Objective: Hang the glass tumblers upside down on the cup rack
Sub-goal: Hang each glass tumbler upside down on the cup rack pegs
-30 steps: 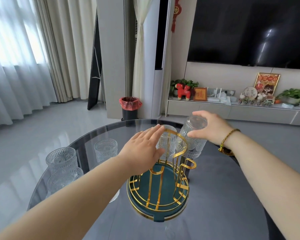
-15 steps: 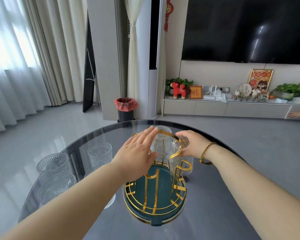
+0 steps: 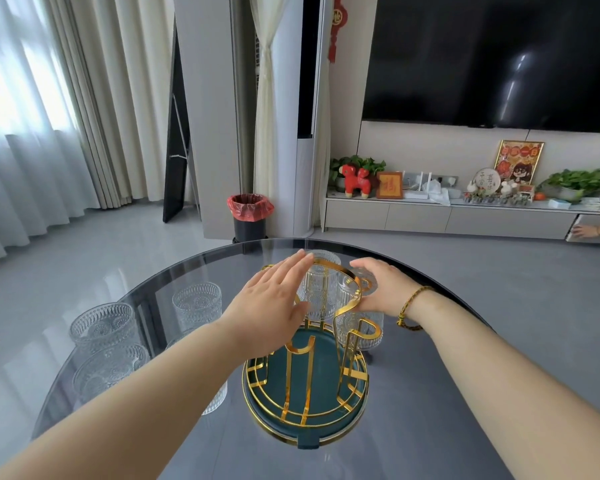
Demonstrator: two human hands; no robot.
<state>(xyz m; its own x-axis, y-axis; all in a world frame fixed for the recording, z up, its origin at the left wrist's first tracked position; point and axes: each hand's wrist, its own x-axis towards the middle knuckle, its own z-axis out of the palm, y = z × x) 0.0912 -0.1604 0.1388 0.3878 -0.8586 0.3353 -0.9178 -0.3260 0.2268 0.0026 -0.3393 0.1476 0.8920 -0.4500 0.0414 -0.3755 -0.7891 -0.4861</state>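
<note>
Nearest on the dark round glass surface (image 3: 430, 427) stands the cup rack (image 3: 305, 386): a teal round tray ringed in gold wire, with gold hooked posts rising upright. The left hand (image 3: 271, 306) lies flat against the rack's top, fingers (image 3: 291, 268) straight and together, gripping nothing. The right hand (image 3: 378, 289) has its fingers closed on the base of a ribbed glass tumbler (image 3: 359, 320), which hangs mouth down, long axis vertical, on the rack's right far post. Another inverted tumbler (image 3: 321, 292) hangs behind. Left, three embossed upright tumblers (image 3: 101, 327) stand together.
</note>
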